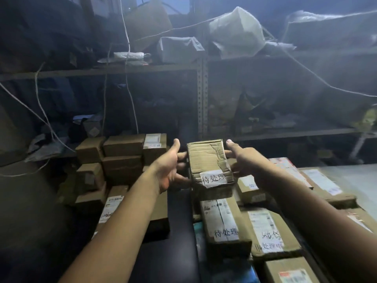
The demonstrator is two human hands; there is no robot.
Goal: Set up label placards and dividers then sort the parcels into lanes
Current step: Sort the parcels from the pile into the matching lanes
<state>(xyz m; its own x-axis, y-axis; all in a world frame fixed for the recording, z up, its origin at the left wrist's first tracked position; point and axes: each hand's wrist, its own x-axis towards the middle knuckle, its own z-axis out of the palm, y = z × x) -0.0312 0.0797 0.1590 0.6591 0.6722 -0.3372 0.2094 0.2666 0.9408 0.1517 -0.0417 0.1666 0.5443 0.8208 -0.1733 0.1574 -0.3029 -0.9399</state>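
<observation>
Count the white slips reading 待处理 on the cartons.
2 read in full: one on the torn carton between the left hand and right hand, one on the flat carton below it. A third slip, further right, shows only 处理 under scribble; more may be hidden.

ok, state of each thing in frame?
left hand: open, fingers touching the box's left side
right hand: open, fingers touching its right side
box: closed, creased, torn on top, labelled
stacked boxes: closed, piled at left
labelled parcels: closed, lying flat
</observation>
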